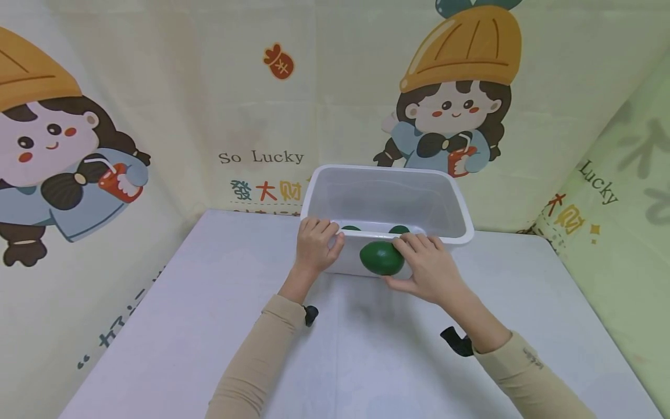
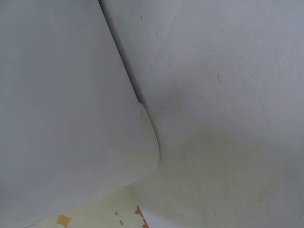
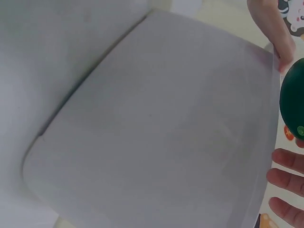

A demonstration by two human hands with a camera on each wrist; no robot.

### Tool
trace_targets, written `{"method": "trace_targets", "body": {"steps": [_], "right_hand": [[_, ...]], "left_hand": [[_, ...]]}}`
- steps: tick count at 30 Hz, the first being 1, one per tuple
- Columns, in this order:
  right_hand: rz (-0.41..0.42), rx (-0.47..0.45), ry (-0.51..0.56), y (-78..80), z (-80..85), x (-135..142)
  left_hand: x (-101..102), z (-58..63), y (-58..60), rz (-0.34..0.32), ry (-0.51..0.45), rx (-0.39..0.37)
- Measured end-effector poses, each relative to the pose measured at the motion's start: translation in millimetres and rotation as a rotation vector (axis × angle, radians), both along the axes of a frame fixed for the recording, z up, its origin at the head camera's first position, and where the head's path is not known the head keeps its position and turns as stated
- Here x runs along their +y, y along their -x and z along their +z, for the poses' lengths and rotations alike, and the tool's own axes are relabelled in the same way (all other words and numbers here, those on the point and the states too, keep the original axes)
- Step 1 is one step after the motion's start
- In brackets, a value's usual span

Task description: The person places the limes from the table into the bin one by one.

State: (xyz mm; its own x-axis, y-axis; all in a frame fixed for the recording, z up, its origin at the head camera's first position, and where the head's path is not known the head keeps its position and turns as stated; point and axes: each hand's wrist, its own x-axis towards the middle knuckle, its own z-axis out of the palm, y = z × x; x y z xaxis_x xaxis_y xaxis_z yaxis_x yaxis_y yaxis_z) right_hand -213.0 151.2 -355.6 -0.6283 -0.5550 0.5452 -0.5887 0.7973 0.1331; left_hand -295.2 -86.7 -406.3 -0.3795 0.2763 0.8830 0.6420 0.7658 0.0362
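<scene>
A white plastic bin (image 1: pixel 345 256) stands on the table in the head view, near the back wall. My left hand (image 1: pixel 314 247) grips its front rim at the left corner, fingers curled over the edge. Thumb and fingers of my right hand (image 1: pixel 429 265) hold a smooth dark green oval fruit (image 1: pixel 381 258), much like an avocado, in front of the bin's front wall, just below the rim. In the right wrist view the fruit (image 3: pixel 293 102) is cut off by the frame's edge. Two more green fruits (image 1: pixel 400 229) lie inside, partly hidden by the rim.
The white tabletop (image 1: pixel 251 267) stretches to both sides and in front of the bin. A printed cloth (image 1: pixel 356 116) with cartoon figures hangs behind and at the sides. Dark wrist straps (image 1: pixel 458 341) sit by the cuffs.
</scene>
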Motion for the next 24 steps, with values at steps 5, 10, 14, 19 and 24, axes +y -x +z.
{"method": "trace_targets", "body": {"steps": [5, 10, 14, 19, 24], "right_hand": [[-0.014, 0.001, 0.014, 0.9, 6.1, 4], [-0.030, 0.008, 0.033, 3.5, 10.2, 8], [-0.052, 0.027, 0.043, 6.9, 13.8, 11], [-0.075, 0.039, 0.055, 13.3, 17.9, 15], [-0.102, 0.039, 0.067, 21.2, 21.4, 16]], "left_hand": [[0, -0.3, 0.1, 0.005, 0.004, -0.001], [0, -0.2, 0.3, 0.000, 0.000, 0.007], [0, -0.4, 0.2, 0.000, -0.001, 0.011], [0, -0.7, 0.2, -0.001, 0.002, 0.014], [0, -1.0, 1.2, -0.011, -0.007, 0.016]]}}
